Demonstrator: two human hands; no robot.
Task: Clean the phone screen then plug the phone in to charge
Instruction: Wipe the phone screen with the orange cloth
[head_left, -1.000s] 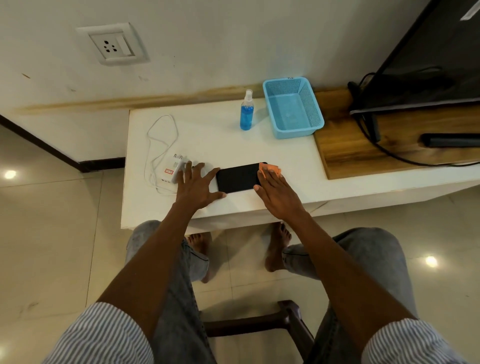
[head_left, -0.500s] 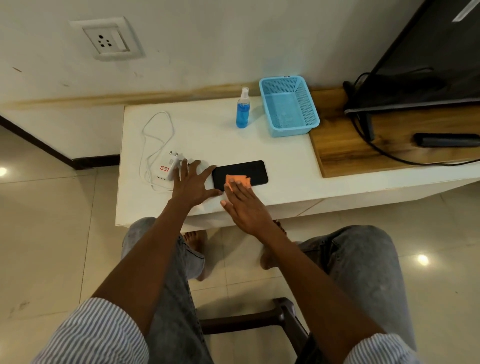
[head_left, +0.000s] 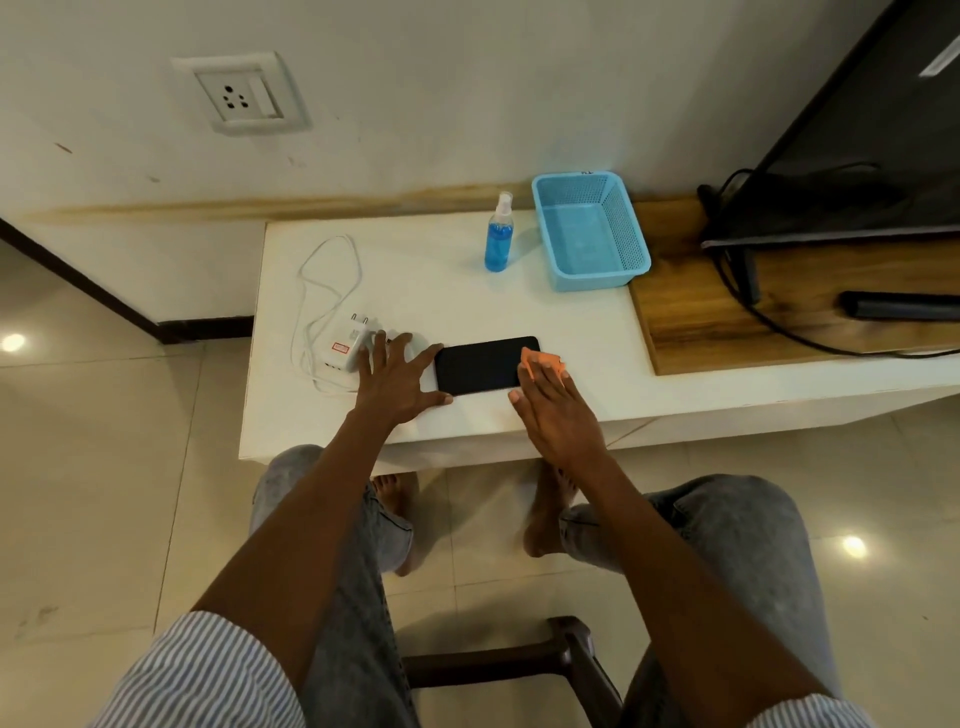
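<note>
A black phone (head_left: 480, 365) lies screen up near the front edge of the white table (head_left: 426, 280). My left hand (head_left: 397, 376) is spread flat on the table, its thumb and forefinger bracing the phone's left end. My right hand (head_left: 553, 410) presses a small orange cloth (head_left: 543, 362) flat onto the phone's right end; only the cloth's far edge shows past my fingers. A white charger plug (head_left: 347, 341) with its coiled white cable (head_left: 324, 280) lies just left of my left hand. A wall socket (head_left: 240, 93) sits on the wall above the table's left side.
A blue spray bottle (head_left: 498, 236) and a blue plastic basket (head_left: 589, 228) stand at the back of the table. To the right are a wooden board (head_left: 727, 312), a dark screen (head_left: 857, 145) and black cables. My knees and a dark stool are below the table edge.
My right hand slid the orange cloth from the phone's right end to its left part and has come back to the right end. My left hand stayed at the phone's left end.
</note>
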